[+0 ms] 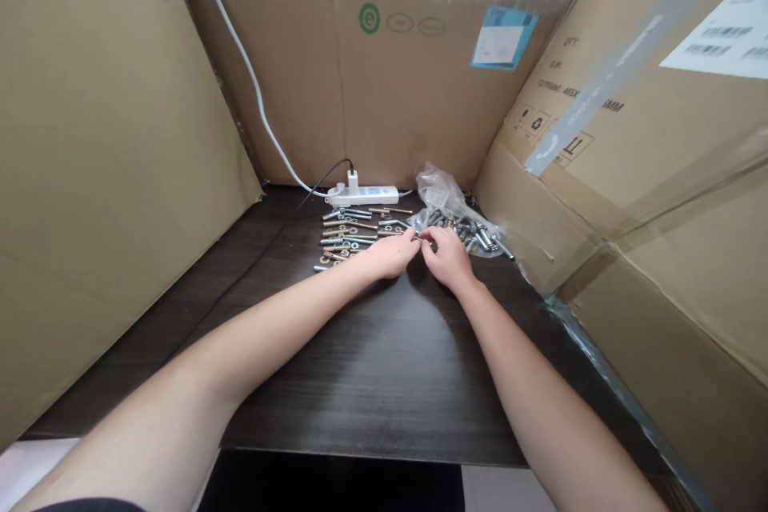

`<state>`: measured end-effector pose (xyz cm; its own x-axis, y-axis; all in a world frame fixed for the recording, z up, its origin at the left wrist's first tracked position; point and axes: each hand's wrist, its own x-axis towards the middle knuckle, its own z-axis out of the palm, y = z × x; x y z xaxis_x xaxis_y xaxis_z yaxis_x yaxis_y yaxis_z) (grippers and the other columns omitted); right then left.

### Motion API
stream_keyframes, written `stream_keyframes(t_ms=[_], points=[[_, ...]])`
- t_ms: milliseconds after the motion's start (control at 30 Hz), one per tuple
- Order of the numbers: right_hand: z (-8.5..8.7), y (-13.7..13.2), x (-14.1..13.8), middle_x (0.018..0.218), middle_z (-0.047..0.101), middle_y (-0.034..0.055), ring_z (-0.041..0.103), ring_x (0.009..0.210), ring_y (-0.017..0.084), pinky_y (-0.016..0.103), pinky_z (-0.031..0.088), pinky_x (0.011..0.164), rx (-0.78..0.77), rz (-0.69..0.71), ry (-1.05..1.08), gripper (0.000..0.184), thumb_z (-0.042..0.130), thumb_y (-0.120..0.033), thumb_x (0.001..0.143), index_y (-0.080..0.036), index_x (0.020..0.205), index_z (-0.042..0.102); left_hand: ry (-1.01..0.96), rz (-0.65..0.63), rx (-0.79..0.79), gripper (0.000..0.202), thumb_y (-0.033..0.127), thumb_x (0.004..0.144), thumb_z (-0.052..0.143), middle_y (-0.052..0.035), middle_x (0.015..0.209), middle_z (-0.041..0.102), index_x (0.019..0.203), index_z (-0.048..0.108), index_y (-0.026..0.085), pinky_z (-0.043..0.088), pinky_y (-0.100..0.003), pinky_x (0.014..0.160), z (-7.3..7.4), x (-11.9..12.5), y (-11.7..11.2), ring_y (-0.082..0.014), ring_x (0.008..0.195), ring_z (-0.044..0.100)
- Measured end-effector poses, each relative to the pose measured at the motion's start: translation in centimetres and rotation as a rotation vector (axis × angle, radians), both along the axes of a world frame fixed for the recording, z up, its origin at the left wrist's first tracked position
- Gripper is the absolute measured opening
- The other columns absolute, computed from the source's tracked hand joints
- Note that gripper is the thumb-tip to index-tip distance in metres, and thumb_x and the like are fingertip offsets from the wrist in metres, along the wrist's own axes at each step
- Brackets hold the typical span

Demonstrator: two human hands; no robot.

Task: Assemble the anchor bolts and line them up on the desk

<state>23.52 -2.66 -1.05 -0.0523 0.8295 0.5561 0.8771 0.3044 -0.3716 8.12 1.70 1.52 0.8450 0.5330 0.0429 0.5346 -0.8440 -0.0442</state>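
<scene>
My left hand [396, 256] and my right hand [447, 258] meet fingertip to fingertip above the far part of the dark table. Both are closed in a pinch. What lies between the fingers is too small and too covered to make out. Left of and behind my left hand, metal bolts [358, 226] lie in rows with washers and nuts [354, 246] among them. Just beyond my right hand, a heap of loose metal bolts [482, 237] rests on and in a crumpled clear plastic bag [441, 188].
A white power strip [381, 195] with a plugged-in adapter stands at the back. A black cable [264, 252] crosses the table's left side, and a white cable [249, 68] hangs behind. Cardboard boxes wall the table [384, 392] at left, back [408, 104] and right.
</scene>
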Motion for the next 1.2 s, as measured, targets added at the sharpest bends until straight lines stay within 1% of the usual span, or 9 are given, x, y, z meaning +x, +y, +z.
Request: stream_keyframes(t_ms=[133, 200, 267, 333, 433, 600, 767, 933, 1200], points=[[0.1, 0.1, 0.9, 0.088, 0.067, 0.0053, 0.052, 0.090, 0.023, 0.034, 0.041, 0.082, 0.080, -0.089, -0.004, 0.018, 0.047, -0.018, 0.080, -0.020, 0.087, 0.063, -0.088, 0.003, 0.045, 0.031, 0.006, 0.080, 0.043, -0.0117, 0.118, 0.046, 0.109, 0.049, 0.015, 0.048, -0.027, 0.077, 1.1, -0.8, -1.4, -0.0174, 0.092, 0.058], [0.1, 0.2, 1.8, 0.087, 0.066, 0.0060, 0.051, 0.088, 0.024, 0.034, 0.040, 0.082, 0.111, -0.175, -0.001, 0.017, 0.047, -0.018, 0.079, -0.019, 0.084, 0.064, -0.138, -0.069, 0.039, 0.019, 0.011, 0.083, 0.042, -0.0090, 0.109, 0.050, 0.098, 0.052, 0.016, 0.047, -0.026, 0.074, 1.6, -2.0, -3.2, -0.0169, 0.088, 0.057], [-0.1, 0.3, 2.8, 0.083, 0.065, 0.0063, 0.050, 0.083, 0.023, 0.035, 0.040, 0.080, 0.108, -0.248, 0.006, 0.017, 0.047, -0.018, 0.078, -0.019, 0.081, 0.064, -0.141, -0.205, -0.032, 0.013, 0.014, 0.085, 0.042, -0.0049, 0.097, 0.054, 0.090, 0.053, 0.018, 0.045, -0.025, 0.070, 1.9, -3.7, -5.5, -0.0145, 0.078, 0.056], [-0.3, 0.5, 3.7, 0.080, 0.064, 0.0063, 0.050, 0.081, 0.023, 0.035, 0.040, 0.079, 0.084, -0.304, 0.010, 0.017, 0.046, -0.019, 0.078, -0.019, 0.079, 0.063, -0.128, -0.293, -0.095, 0.007, 0.018, 0.083, 0.045, -0.0025, 0.088, 0.055, 0.082, 0.053, 0.019, 0.043, -0.024, 0.064, 1.8, -5.8, -7.6, -0.0136, 0.071, 0.054], [-0.9, 0.7, 4.4, 0.085, 0.063, 0.0072, 0.049, 0.084, 0.023, 0.035, 0.040, 0.079, 0.035, -0.353, -0.007, 0.018, 0.047, -0.021, 0.077, -0.019, 0.082, 0.065, -0.213, -0.259, -0.146, 0.011, 0.016, 0.081, 0.043, -0.0002, 0.076, 0.055, 0.073, 0.050, 0.019, 0.039, -0.023, 0.060, 1.2, -8.6, -9.0, -0.0121, 0.064, 0.051], [-1.6, 0.9, 4.7, 0.090, 0.061, 0.0076, 0.051, 0.086, 0.023, 0.036, 0.041, 0.081, -0.015, -0.365, -0.036, 0.021, 0.048, -0.023, 0.075, -0.019, 0.086, 0.066, -0.449, -0.112, -0.194, 0.021, 0.011, 0.071, 0.038, 0.0021, 0.054, 0.042, 0.052, 0.032, 0.017, 0.028, -0.023, 0.051, 0.2, -11.1, -7.2, -0.0098, 0.050, 0.036], [-1.7, 0.9, 4.8, 0.095, 0.062, 0.0081, 0.053, 0.091, 0.024, 0.038, 0.041, 0.084, -0.048, -0.380, -0.068, 0.024, 0.049, -0.024, 0.076, -0.020, 0.091, 0.068, -0.528, -0.029, -0.271, 0.025, 0.011, 0.067, 0.036, 0.0034, 0.046, 0.024, 0.049, 0.019, 0.017, 0.022, -0.023, 0.047, 0.0, -12.0, -5.7, -0.0083, 0.044, 0.024], [-1.4, 0.7, 4.6, 0.097, 0.065, 0.0072, 0.053, 0.093, 0.024, 0.039, 0.040, 0.086, -0.086, -0.385, -0.109, 0.026, 0.049, -0.023, 0.078, -0.022, 0.094, 0.069, -0.548, -0.034, -0.297, 0.024, 0.011, 0.067, 0.036, 0.0037, 0.047, 0.024, 0.049, 0.020, 0.017, 0.021, -0.023, 0.047, 0.3, -12.2, -5.7, -0.0078, 0.044, 0.023], [-1.2, 0.7, 4.5, 0.090, 0.066, 0.0061, 0.056, 0.087, 0.023, 0.037, 0.041, 0.080, -0.067, -0.412, -0.075, 0.022, 0.050, -0.026, 0.077, -0.022, 0.089, 0.068, -0.544, -0.045, -0.289, 0.023, 0.011, 0.069, 0.036, 0.0034, 0.048, 0.027, 0.050, 0.022, 0.016, 0.022, -0.024, 0.049, 0.4, -12.2, -5.6, -0.0083, 0.046, 0.025]])
